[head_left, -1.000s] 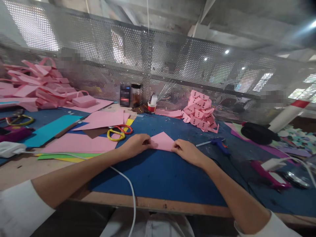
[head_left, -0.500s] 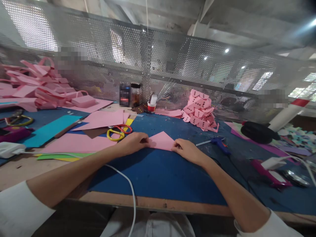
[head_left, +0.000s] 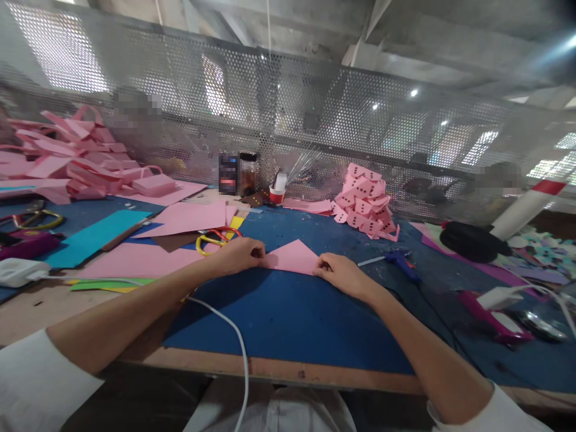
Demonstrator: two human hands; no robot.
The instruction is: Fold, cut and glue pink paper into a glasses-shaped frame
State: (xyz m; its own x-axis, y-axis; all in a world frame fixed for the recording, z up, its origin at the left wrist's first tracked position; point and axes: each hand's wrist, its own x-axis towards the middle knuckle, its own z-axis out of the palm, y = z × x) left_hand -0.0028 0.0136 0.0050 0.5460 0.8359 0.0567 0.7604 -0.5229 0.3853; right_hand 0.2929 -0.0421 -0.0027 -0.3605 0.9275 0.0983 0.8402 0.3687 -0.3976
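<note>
A craft workshop, judging by the glue gun [head_left: 402, 264], scissors [head_left: 210, 237], heaped pink cut-outs [head_left: 363, 201] and perforated metal screen [head_left: 310, 90]

Plain pink pointed paper sheet [head_left: 292, 257], near centre toward 6 o'clock; solid blue flat work mat [head_left: 288, 321] at 6; heaped pink paper pieces [head_left: 365, 201] at 3, black dots in rows; plain pink paper-strip pile [head_left: 49, 167] at 9; flat rectangular teal card [head_left: 99, 237], also 9; loop-handled scissors [head_left: 227, 228], one loop yellow, one red, between 8 and 9; blue plastic glue gun [head_left: 402, 264] at 4; white cylindrical tube [head_left: 517, 214], red band, at 3; grey perforated metal screen [head_left: 310, 90], round-hole pattern, at 12.
</note>
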